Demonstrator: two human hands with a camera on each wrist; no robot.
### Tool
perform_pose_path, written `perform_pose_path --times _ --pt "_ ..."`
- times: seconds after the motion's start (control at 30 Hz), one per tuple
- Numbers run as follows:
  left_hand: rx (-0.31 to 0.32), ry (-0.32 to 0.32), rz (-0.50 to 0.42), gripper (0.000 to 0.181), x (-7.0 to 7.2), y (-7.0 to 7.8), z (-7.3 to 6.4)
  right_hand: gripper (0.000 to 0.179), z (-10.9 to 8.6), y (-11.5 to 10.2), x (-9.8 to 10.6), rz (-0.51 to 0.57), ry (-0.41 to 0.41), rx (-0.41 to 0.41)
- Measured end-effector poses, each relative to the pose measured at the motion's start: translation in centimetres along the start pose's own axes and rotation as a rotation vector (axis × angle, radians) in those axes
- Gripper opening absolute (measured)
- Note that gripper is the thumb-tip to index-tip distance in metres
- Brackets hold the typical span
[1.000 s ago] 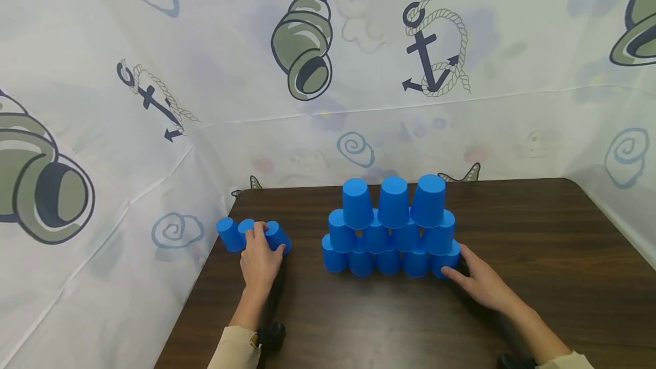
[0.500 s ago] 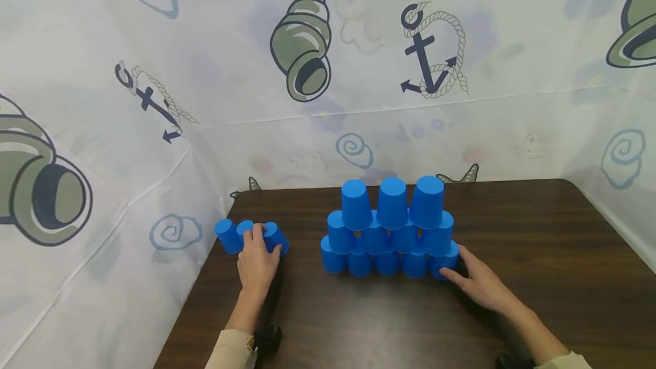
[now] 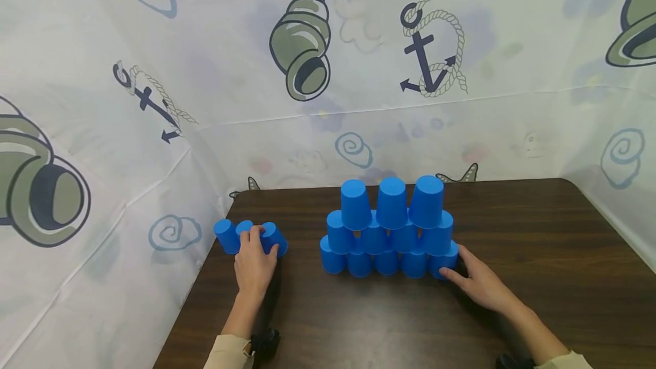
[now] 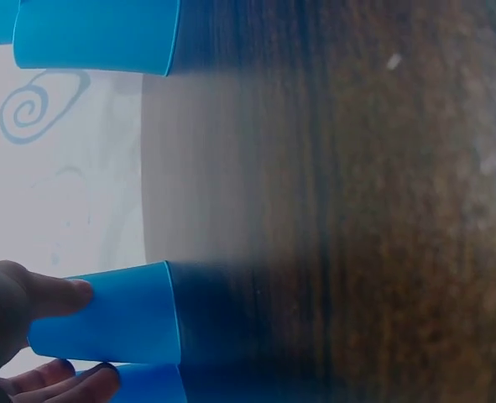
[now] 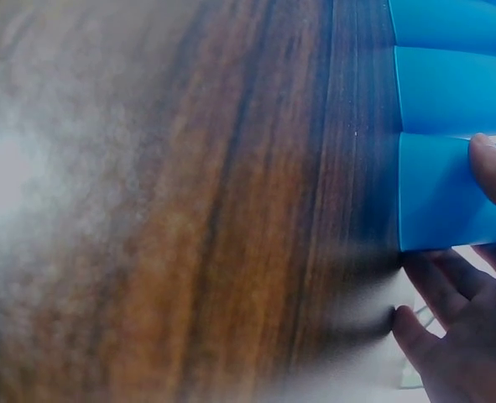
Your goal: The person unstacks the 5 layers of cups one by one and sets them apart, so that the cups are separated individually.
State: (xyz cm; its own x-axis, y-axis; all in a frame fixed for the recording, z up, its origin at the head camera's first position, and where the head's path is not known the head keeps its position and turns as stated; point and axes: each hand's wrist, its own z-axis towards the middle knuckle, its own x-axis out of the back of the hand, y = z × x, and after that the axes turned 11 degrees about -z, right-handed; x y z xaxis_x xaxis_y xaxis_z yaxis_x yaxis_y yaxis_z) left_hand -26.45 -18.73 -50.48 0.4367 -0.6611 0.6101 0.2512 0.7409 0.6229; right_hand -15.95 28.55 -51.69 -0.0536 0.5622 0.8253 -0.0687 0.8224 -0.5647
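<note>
"What's held?"
"Left hand (image 3: 254, 266) grips the rightmost smooth blue tapered cup (image 3: 273, 238) of three; right hand (image 3: 483, 285) holds the blue stack (image 3: 374, 239)'s bottom right cup (image 3: 443, 258)."
"Contents?"
"Upturned on the brown wood-grain table (image 3: 369, 318), insides hidden; left hand half covers the middle cup (image 3: 245, 225)."

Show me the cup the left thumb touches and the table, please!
Cup (image 4: 122, 319): left wrist view, middle of its side.
Table (image 3: 389, 318): head view, bare part of its top.

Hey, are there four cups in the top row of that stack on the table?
No, the head view shows just three blue cups side by side in that row.
</note>
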Motion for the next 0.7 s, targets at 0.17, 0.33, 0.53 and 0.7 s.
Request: perform_pose_path --times 0.17,0.33,0.53,0.7 --pt "-0.024 0.008 -0.006 0.055 -0.05 -0.23 0.11 0.079 0.07 0.05 -0.06 0.004 -0.001 -0.006" --pt "-0.038 0.015 -0.014 0.054 -0.13 -0.29 0.14 0.080 0.06 0.12 -0.09 0.005 0.000 -0.008" --pt "-0.026 0.011 -0.009 0.054 -0.01 -0.10 0.01 0.080 -0.04 0.09 -0.15 0.004 -0.002 -0.009" --pt "-0.023 0.023 -0.003 0.056 0.51 0.44 -0.16 0.080 -0.04 -0.01 -0.14 -0.001 -0.004 -0.015"
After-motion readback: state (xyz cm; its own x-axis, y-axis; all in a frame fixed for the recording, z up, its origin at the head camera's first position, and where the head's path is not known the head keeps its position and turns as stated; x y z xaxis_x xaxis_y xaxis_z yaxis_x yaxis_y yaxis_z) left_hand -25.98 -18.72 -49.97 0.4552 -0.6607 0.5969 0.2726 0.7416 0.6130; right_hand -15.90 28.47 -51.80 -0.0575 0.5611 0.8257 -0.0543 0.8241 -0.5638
